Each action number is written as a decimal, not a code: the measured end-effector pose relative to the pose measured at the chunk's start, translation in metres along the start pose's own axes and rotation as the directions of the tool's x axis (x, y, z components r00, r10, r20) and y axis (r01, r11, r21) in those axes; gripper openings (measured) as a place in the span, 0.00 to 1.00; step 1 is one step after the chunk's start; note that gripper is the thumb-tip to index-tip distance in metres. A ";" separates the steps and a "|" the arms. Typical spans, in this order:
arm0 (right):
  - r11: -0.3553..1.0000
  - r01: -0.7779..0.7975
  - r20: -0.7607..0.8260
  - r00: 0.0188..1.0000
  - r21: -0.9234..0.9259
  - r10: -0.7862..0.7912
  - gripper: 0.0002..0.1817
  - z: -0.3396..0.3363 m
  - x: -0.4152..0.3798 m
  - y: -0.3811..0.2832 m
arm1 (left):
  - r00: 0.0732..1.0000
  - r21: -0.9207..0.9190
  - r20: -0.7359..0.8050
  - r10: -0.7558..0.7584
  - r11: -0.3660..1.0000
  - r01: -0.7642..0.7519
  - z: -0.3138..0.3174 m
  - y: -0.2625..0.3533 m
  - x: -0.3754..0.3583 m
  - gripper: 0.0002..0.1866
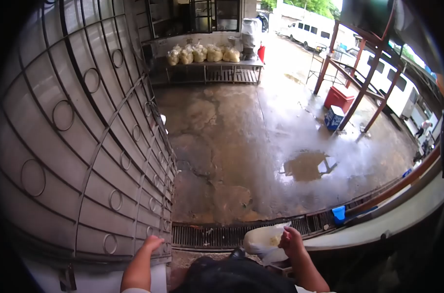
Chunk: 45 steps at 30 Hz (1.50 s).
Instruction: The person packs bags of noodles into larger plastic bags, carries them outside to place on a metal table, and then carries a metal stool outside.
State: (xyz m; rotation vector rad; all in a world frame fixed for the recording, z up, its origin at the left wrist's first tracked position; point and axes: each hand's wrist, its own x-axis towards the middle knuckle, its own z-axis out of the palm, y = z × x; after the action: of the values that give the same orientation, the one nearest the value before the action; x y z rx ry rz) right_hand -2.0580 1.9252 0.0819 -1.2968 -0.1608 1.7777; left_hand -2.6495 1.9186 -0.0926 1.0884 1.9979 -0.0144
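A white plastic bag [263,239], with something yellowish inside, is held down at about 6 o'clock, just above the drain grate [217,235], and the right hand [291,240] is wrapped around its right end, grip pinched shut on the plastic. The left hand [152,242] is pressed against the bottom edge of the folding metal gate [80,146] at around 7 o'clock; whether its grip is spread or curled can't really be told. A wet concrete floor [241,141] is seen ahead, with a puddle [307,166] at 3 o'clock. More filled bags [202,53] are piled on a metal tabletop [210,66] up at 12 o'clock, and a red cooler [339,97] is parked at 2 o'clock.
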 end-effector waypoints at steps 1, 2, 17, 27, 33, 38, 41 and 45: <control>1.000 -0.019 -0.030 0.999 -0.009 0.018 0.18 -0.005 0.022 -0.018 | 0.966 -0.201 0.024 -0.257 0.945 0.257 -0.009 0.002 -0.020 0.22; 0.999 -0.041 -0.080 0.996 -0.002 0.041 0.18 -0.010 0.044 -0.032 | 0.924 -0.266 0.058 -0.377 0.887 0.378 -0.015 -0.001 -0.031 0.19; 0.997 -0.027 -0.534 0.843 0.070 0.061 0.21 -0.020 0.479 -0.280 | 0.968 -0.047 -0.249 0.018 0.998 -0.031 -0.028 0.361 0.550 0.21; 0.995 -0.080 -0.545 0.833 0.059 0.099 0.16 0.062 0.822 -0.501 | 0.839 -0.651 -0.277 0.468 0.550 -0.522 -0.248 0.901 0.768 0.18; 0.997 -0.066 -0.525 0.847 0.050 0.082 0.18 0.128 0.961 -0.679 | 0.736 -0.463 0.414 -0.536 0.572 0.677 -0.206 0.728 0.806 0.27; 0.994 -0.020 -0.437 0.897 0.108 0.065 0.18 0.221 1.081 -0.816 | 0.718 -0.063 0.453 -0.528 0.784 0.617 -0.225 0.830 0.927 0.25; 0.997 0.083 -0.462 0.884 0.001 -0.073 0.19 0.274 1.151 -0.882 | 0.975 -0.442 0.151 -0.164 0.871 0.215 -0.283 1.023 1.064 0.16; 0.990 0.132 -0.360 0.922 -0.051 -0.142 0.18 0.329 1.234 -0.983 | 0.875 -0.497 -0.128 0.467 0.733 -0.464 -0.402 1.283 1.176 0.24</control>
State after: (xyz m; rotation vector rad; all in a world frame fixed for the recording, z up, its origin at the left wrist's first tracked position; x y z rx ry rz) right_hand -1.8080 3.5094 -0.0746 -1.5697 -0.0633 1.3940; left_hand -2.3410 3.6765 -0.1693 1.1840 1.5265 0.7481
